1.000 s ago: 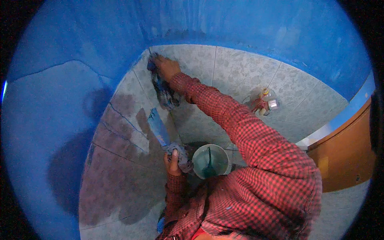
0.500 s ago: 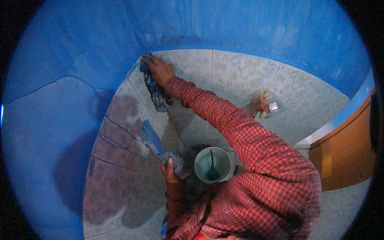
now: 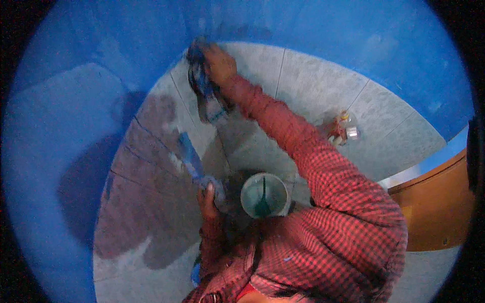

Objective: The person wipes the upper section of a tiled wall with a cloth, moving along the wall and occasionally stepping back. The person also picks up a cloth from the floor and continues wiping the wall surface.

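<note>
My right hand (image 3: 221, 64) reaches up to the corner where the tiles meet the blue wall. Its fingers press a crumpled dark patterned rag (image 3: 202, 81), whose loose end hangs down over the tiles. Lower and to the left, my left hand (image 3: 207, 201) is closed around a bunched greyish cloth (image 3: 214, 188). From the same grip a flat blue brush-like tool (image 3: 189, 155) sticks out toward the left tiled wall (image 3: 136, 202); blur hides its exact kind. Just right of this hand stands a pale bucket (image 3: 244, 202) with liquid and a dark green handled tool (image 3: 262, 207) inside.
Blue painted wall (image 3: 303, 22) rises above the tiles. On the right-hand tiled wall (image 3: 308, 76), a tap-like fitting (image 3: 339, 127) with yellow and clear parts juts out. A brown wooden door (image 3: 434, 202) stands at the right. Thin blue streaks mark the left tiles.
My right hand and its rag have shifted up along the corner, partly through the view tilting. The left hand keeps its hold on the cloth and blue tool.
</note>
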The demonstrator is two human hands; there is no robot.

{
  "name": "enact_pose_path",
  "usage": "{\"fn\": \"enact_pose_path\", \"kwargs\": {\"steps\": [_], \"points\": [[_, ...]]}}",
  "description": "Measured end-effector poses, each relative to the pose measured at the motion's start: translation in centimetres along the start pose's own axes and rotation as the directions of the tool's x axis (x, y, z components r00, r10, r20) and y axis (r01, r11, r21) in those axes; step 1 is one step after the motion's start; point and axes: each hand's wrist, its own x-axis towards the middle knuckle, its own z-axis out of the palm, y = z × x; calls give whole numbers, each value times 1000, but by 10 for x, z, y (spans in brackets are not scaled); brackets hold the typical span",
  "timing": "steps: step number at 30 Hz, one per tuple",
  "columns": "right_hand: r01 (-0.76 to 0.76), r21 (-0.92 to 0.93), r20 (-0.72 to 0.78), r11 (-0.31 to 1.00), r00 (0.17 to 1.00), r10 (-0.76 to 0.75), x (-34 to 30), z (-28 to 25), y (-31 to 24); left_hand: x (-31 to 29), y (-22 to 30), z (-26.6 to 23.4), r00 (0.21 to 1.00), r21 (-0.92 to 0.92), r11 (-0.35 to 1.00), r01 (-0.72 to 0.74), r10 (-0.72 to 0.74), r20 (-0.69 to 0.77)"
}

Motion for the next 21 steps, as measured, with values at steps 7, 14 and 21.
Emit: {"fn": "enact_pose_path", "kwargs": {"steps": [7,14,21], "points": [[28,-50,-16,998,999,-29,-29,41,6,-5,-23,-15,990,137,990,-13,32,-139],[-54,-20,122,998,991,56,-108,86,27,-34,-7,-15,988,138,990,35,-14,-154],[-152,7,405,988,904,136,-150,100,40,-47,-17,-31,981,165,986,12,21,-192]]}}
